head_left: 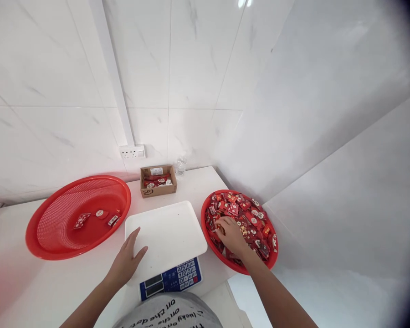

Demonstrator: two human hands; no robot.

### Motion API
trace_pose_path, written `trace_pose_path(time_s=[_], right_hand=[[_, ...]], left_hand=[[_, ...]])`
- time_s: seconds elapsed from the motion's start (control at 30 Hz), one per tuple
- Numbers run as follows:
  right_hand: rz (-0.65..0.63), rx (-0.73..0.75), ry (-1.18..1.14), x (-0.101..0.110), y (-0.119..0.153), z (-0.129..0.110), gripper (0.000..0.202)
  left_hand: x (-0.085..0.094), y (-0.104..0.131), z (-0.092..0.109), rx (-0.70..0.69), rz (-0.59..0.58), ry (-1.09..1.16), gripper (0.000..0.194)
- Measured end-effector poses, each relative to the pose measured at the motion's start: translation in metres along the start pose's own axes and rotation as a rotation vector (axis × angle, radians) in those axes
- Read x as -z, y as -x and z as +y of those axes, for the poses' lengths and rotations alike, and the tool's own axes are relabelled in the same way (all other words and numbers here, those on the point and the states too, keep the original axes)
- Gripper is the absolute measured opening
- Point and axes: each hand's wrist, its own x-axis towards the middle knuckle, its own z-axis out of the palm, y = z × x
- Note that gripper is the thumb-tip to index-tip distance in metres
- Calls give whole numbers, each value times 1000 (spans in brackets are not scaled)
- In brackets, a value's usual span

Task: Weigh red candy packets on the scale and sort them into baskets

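Observation:
My right hand [231, 234] reaches into a red basket [274, 266] heaped with small, mostly red wrapped packets [254, 218]. Its thumb and fingers are curled together around a small red packet at the left part of the heap, largely hidden by the fingers. Fingers apart and holding nothing, my left hand [125, 262] is at the left edge of the scale's flat white pan [167, 234]. No packets lie on the pan. Below its front edge shows the scale's blue panel [171, 279], with number keys and dark displays.
A larger red mesh basket [54, 218] on the left contains a few packets [82, 220]. Behind the pan stands an open cardboard box [158, 190] with red packets inside, beside a clear plastic bottle [181, 166]. The white table [201, 177] adjoins a tiled wall with a socket [132, 151].

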Motion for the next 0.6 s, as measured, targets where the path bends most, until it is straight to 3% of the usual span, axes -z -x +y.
trace_pose_path(time_s=[0.23, 0.4, 0.6], right_hand=[[129, -153, -28, 6, 13, 24, 22], [214, -226, 73, 3, 17, 22, 22], [259, -214, 120, 1, 22, 13, 26]], left_hand=[[-2, -5, -2, 0, -23, 5, 57], [-7, -5, 0, -10, -53, -8, 56], [-8, -2, 7, -17, -103, -15, 56]])
